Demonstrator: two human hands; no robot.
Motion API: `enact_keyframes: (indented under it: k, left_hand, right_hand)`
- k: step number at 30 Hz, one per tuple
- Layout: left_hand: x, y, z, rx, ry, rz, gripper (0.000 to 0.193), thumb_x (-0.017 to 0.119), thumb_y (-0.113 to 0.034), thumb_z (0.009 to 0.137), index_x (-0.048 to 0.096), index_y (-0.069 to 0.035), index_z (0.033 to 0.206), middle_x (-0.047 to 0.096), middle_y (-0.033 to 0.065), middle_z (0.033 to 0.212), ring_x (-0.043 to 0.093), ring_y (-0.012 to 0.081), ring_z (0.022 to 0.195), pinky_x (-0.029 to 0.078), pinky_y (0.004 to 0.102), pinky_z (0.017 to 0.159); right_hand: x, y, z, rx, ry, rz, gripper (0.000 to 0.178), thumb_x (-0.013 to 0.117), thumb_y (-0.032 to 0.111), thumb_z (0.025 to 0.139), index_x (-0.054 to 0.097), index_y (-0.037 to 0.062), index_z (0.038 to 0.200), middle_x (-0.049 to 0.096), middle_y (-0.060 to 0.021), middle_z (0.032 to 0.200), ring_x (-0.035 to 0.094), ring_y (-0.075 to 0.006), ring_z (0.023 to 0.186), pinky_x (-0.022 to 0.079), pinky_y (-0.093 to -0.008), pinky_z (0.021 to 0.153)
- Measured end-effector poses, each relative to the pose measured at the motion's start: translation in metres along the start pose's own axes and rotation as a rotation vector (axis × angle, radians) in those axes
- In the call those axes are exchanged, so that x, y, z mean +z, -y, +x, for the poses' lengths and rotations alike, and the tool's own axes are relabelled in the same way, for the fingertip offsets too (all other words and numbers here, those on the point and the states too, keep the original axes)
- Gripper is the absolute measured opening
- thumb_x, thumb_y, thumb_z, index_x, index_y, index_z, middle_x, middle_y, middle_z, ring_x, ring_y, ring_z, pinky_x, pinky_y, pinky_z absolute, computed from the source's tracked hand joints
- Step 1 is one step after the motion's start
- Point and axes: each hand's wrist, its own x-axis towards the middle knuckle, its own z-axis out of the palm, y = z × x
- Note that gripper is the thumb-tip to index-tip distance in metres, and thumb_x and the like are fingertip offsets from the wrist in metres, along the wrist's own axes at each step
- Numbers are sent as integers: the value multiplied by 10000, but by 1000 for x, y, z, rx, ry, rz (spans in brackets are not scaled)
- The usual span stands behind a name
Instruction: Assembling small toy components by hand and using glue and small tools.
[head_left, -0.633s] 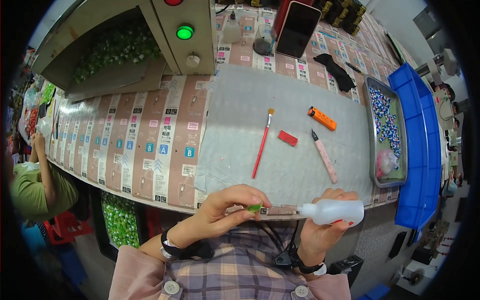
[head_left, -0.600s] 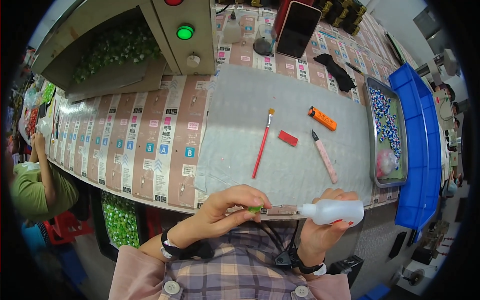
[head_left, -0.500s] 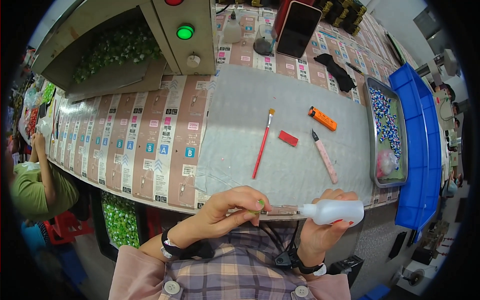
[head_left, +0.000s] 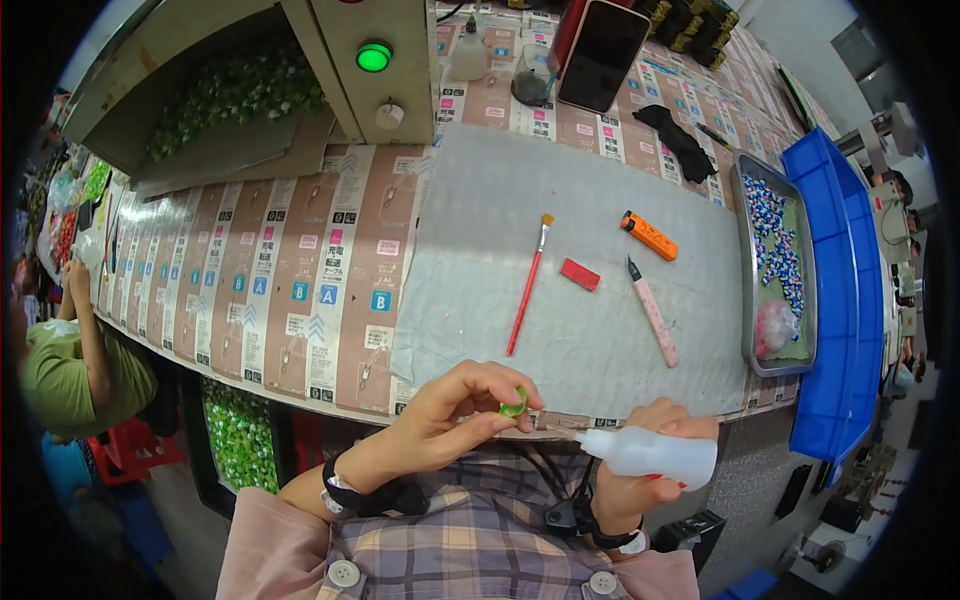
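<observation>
My left hand [head_left: 465, 410] pinches a small green ring-like piece [head_left: 513, 404] between thumb and fingers, just over the table's front edge. My right hand [head_left: 640, 470] is closed round a translucent white squeeze bottle [head_left: 660, 456], which lies on its side. The bottle's thin nozzle points left toward the green piece, a short gap apart from it. On the grey cloth [head_left: 470, 250] beyond my hands lie a red-handled brush [head_left: 527, 290], a red block [head_left: 580, 274], an orange box-cutter-like piece [head_left: 649, 236] and a pink-handled craft knife [head_left: 653, 315].
A metal tray [head_left: 748, 290] of small blue and white pieces stands at the right, beside a blue bin [head_left: 835, 300]. A box-like machine [head_left: 350, 90] with a green light stands back left. A phone [head_left: 603, 55] leans at the back. Another person [head_left: 90, 370] sits far left.
The bottle has shifted slightly left and lower with my right hand. My left hand has turned the green piece so that more of it shows.
</observation>
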Motion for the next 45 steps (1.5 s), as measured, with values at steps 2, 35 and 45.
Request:
enact_keyframes:
  k: [2,35,45]
  left_hand:
    - [-1,1,-1,-3,-15,28,202,452,34,859,426,-35,1047,490,162,1088,560,150,889,463,269,785]
    - [2,-8,-3,-112,-97,182,236,518,-5,844,485,-3,1078,552,95,1075,547,141,974,465,262,822]
    - [2,-11,-4,-114,-138,98,283,489,20,850,443,4,1129,546,132,1100,571,139,921,464,266,820]
  right_hand:
    - [1,-1,-4,-48,15,-4,688,515,717,674,311,75,817,316,-2,658,294,-94,531,227,-254,491]
    - [1,-1,-2,-57,93,-80,628,545,657,706,350,66,784,309,9,610,293,-88,501,218,-251,461]
    - [-22,5,50,-118,-123,14,511,600,415,773,420,0,1010,506,-74,780,512,-161,675,405,-268,613]
